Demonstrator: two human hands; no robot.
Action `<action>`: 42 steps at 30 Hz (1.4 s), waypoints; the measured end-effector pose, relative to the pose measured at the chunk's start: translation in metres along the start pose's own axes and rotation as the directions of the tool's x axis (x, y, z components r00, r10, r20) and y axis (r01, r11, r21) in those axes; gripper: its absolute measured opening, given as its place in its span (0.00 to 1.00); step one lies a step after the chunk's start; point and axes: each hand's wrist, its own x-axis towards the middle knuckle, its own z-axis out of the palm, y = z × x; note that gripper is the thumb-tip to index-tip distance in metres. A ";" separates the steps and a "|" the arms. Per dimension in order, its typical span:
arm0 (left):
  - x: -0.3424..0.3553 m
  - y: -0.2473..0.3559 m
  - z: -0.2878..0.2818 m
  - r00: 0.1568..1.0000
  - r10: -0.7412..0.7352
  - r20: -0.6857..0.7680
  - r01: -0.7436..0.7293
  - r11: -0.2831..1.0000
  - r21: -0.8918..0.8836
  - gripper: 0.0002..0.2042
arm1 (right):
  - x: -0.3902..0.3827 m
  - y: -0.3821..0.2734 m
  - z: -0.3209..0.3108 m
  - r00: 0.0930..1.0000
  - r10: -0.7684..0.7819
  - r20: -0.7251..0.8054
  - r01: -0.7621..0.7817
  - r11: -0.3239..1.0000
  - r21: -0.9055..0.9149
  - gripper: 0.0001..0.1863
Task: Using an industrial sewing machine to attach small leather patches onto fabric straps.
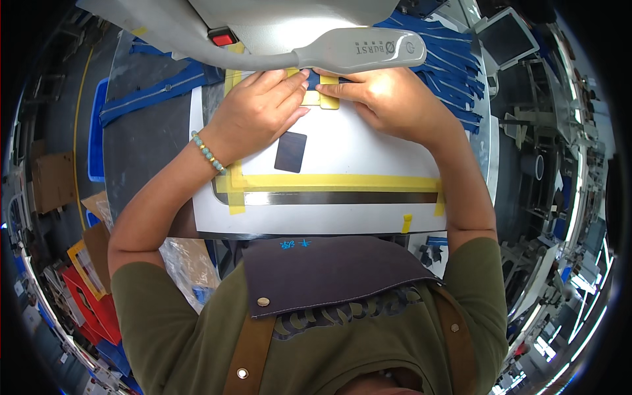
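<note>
A small stretch of blue zipper tape shows between my hands under the machine head. My left hand, with a beaded bracelet at its wrist, lies with fingers stretched out and tips at the tape's left side. Its thumb rests apart on the white work surface. My right hand reaches in from the other side, index finger stretched onto a yellow guide piece beside the tape. A grey lamp on a bendable neck hides the stitching area and part of the right fingers.
A pale machine body with a red button stands ahead. Blue zippers lie left and in a pile at far right. Yellow tape crosses the surface behind a dark rectangular plate. A blue bin sits left.
</note>
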 end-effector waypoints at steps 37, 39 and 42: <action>-0.003 -0.003 -0.003 0.992 0.117 0.050 -0.120 0.991 0.057 0.17 | 0.001 -0.015 -0.003 0.996 0.077 0.054 -0.076 0.997 -0.011 0.07; -0.002 0.000 -0.004 0.992 0.114 0.057 -0.118 0.990 0.080 0.16 | 0.004 -0.016 -0.004 0.996 0.076 0.050 -0.076 0.997 0.005 0.07; -0.001 0.000 -0.002 0.992 0.114 0.053 -0.119 0.988 0.097 0.16 | 0.005 -0.018 0.002 0.998 0.069 -0.006 -0.069 0.998 0.014 0.06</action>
